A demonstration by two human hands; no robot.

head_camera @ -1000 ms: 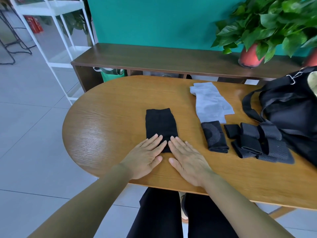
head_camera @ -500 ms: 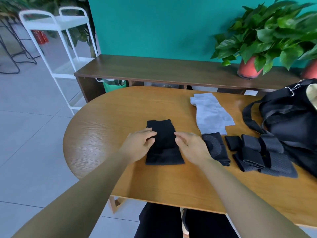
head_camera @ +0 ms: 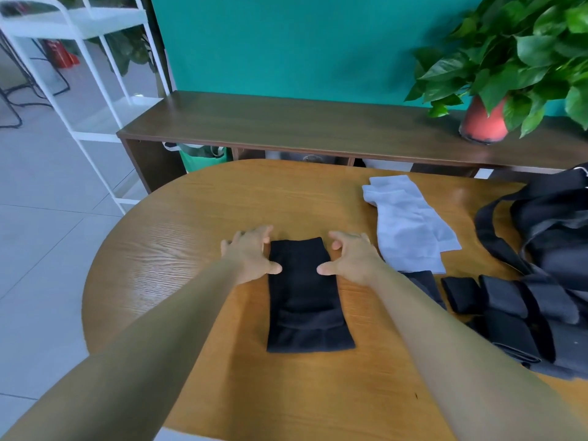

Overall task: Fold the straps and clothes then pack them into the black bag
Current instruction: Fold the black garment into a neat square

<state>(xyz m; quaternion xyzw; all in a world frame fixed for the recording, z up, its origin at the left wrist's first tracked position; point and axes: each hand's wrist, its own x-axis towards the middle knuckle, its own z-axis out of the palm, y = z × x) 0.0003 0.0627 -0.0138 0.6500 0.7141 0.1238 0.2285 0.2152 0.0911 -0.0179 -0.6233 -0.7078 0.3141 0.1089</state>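
A folded black cloth (head_camera: 305, 300) lies lengthwise in the middle of the oval wooden table (head_camera: 191, 249). My left hand (head_camera: 251, 254) is at its far left edge and my right hand (head_camera: 350, 257) at its far right edge. Each thumb lies on top of the cloth and the fingers curl at the far corners. A grey cloth (head_camera: 407, 224) lies flat to the right. Several folded black straps (head_camera: 515, 316) sit further right, beside the black bag (head_camera: 553, 237) at the table's right edge. My right forearm partly hides another dark folded piece (head_camera: 423, 281).
A dark wooden bench (head_camera: 302, 125) stands behind the table against a teal wall, with a potted plant (head_camera: 483, 122) on its right end. A white metal rack (head_camera: 95, 90) stands on the tiled floor to the left.
Both hands have moved from the cloth's near end to its far end, from lying flat to curling at its side edges. The camera has moved in closer.
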